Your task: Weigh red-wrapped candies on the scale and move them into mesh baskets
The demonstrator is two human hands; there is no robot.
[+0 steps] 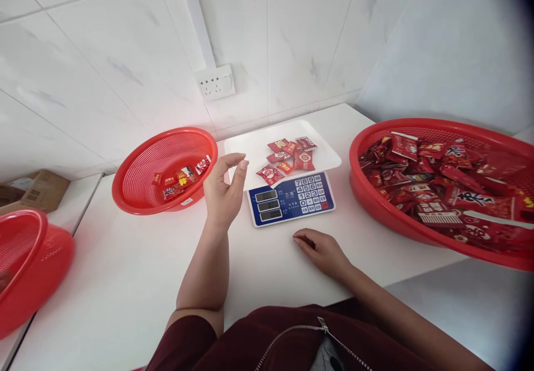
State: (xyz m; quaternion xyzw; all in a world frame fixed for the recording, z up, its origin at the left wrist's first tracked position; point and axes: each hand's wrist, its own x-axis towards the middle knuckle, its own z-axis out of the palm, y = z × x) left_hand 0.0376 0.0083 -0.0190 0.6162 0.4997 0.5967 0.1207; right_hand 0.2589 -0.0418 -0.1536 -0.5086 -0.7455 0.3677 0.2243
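Note:
My left hand [225,193] is raised beside the left edge of a white tray [246,148]. Its thumb and forefinger curve towards each other with a gap between them, and nothing shows in the hand. On the tray lie several small red candy packets [303,159], bunched towards the right half. The tray sits on a blue-fronted digital scale [292,199] with number keys and three small displays. My right hand [319,250] rests on the white table [267,271] in front of the scale, its fingers curled together, with nothing visible in them.
A large red basket [359,190] full of red packets stands at the right. Left of the scale, a red perforated basket [133,165] holds several packets. Another red basket [50,265] and a cardboard box [48,190] are farther left. A tiled wall with a socket [216,83] rises behind.

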